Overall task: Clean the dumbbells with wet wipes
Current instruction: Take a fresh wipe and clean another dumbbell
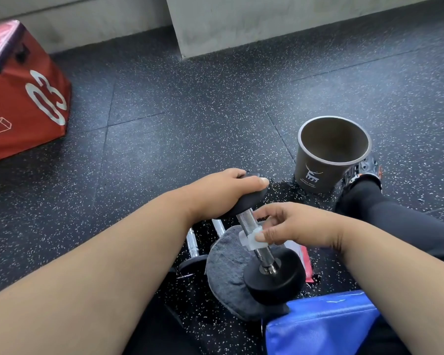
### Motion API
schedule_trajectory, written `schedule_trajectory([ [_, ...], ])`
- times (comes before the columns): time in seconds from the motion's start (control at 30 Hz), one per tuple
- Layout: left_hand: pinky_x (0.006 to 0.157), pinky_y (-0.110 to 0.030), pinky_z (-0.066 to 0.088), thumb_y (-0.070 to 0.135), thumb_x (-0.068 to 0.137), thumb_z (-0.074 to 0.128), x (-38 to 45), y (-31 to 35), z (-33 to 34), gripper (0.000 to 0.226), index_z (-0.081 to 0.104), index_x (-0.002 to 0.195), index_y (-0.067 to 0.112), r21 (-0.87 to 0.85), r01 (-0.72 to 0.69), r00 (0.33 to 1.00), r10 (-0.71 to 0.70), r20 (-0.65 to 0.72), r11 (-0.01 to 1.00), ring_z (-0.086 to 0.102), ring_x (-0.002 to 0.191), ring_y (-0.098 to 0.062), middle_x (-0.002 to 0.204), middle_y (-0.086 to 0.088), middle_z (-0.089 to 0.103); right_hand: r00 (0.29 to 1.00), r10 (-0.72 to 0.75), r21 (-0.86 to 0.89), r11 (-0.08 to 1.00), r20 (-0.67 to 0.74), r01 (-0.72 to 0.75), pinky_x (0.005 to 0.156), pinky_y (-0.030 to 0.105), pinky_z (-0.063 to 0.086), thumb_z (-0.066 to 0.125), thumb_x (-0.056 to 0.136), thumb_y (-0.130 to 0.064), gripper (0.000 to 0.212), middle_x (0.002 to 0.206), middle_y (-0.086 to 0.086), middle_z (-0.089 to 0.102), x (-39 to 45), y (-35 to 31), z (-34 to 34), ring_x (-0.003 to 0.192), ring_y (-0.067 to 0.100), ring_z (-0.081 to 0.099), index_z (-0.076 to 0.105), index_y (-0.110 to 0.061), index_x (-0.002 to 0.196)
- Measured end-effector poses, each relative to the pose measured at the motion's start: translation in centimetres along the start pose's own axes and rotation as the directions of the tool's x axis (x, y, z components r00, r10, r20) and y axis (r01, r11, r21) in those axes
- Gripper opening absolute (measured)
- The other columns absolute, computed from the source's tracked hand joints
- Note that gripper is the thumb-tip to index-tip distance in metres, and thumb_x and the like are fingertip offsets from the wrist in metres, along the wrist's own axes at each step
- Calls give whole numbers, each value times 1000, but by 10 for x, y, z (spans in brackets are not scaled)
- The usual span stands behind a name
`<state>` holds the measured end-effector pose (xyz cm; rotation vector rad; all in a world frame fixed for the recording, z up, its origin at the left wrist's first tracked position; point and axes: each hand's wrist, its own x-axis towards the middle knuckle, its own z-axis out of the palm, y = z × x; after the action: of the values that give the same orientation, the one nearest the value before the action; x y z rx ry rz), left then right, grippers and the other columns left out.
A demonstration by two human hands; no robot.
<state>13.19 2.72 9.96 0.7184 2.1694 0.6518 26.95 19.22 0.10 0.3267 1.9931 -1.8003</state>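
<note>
One view is given, taken from the head and aimed forward and down. The speckled floor (pixel 190 119) is seen from close above; both forearms enter from the bottom edge. No second view is provided.

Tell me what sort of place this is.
Probably a gym: speckled rubber floor, a red numbered plyo box, and a dumbbell being wiped, with others lying beside it.

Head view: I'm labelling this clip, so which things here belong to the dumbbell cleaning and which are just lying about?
In use:
dumbbell, tilted, lower end on the grey cloth
wet wipe round its bar
left hand on the upper end
right hand pinching the wipe

Lying about:
paper cup
red box
blue pad
two other dumbbells
</note>
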Motion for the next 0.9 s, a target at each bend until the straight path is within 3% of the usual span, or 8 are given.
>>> schedule_trajectory([
  [0.1,101,-34,50,79,83,61,-2,-1,1,64,67,129,34,-1,-12,1000,12,-5,1000,70,112,-13,119,11,76,999,-4,58,998,-47,7,88,42,50,75,81,-61,43,89,5,75,-3,-6,3,84,14,71,73,-20,94],
  [0.17,98,-33,46,78,88,62,-2,0,2,67,62,140,37,-2,-9,1000,9,-6,1000,66,116,-10,127,16,70,996,2,46,999,-92,2,83,37,49,73,93,-47,39,84,3,73,-3,-6,3,77,10,69,72,-8,93],
  [0.27,86,-22,40,72,94,61,-2,1,2,61,57,145,39,-2,-11,1000,11,-16,1000,58,105,6,116,24,63,997,-15,-96,995,-78,7,81,30,54,81,94,-28,10,84,-1,79,-5,-5,1,75,7,69,78,-19,95],
  [0.37,81,-18,38,70,94,62,-1,1,2,54,59,138,39,-13,-11,1000,11,-9,1000,54,98,13,107,30,61,989,-35,-167,986,-144,11,75,23,53,91,84,-26,17,84,0,81,-8,-8,-2,72,4,70,78,-17,91],
  [0.47,87,-21,39,72,93,62,-1,0,2,61,57,143,39,-26,-22,1000,22,-16,999,59,105,4,119,22,65,984,-80,-301,953,-162,28,63,17,47,95,78,-30,22,73,-6,75,-10,-10,-5,65,2,62,76,-20,78],
  [0.6,84,-17,43,66,95,64,-3,0,2,41,64,125,38,-61,-9,1000,8,-4,998,63,97,4,104,27,67,997,-60,-407,913,-46,36,64,21,47,95,78,-33,23,69,-7,70,-15,-9,-10,65,3,58,76,-20,78],
  [0.77,94,-28,50,68,94,62,-7,2,0,45,66,126,36,-40,-7,1000,7,-11,999,69,109,-9,116,11,75,995,46,-503,864,88,4,68,23,48,93,80,-35,21,73,-7,73,-23,-12,-17,66,1,58,79,-20,84],
  [0.9,83,-34,52,73,91,63,-7,1,2,50,68,124,35,-33,-16,1000,15,-21,999,74,95,-13,110,7,79,998,-59,-469,882,-31,37,61,15,45,94,80,-28,20,67,-9,71,-17,-11,-1,60,-2,58,77,-16,79],
])
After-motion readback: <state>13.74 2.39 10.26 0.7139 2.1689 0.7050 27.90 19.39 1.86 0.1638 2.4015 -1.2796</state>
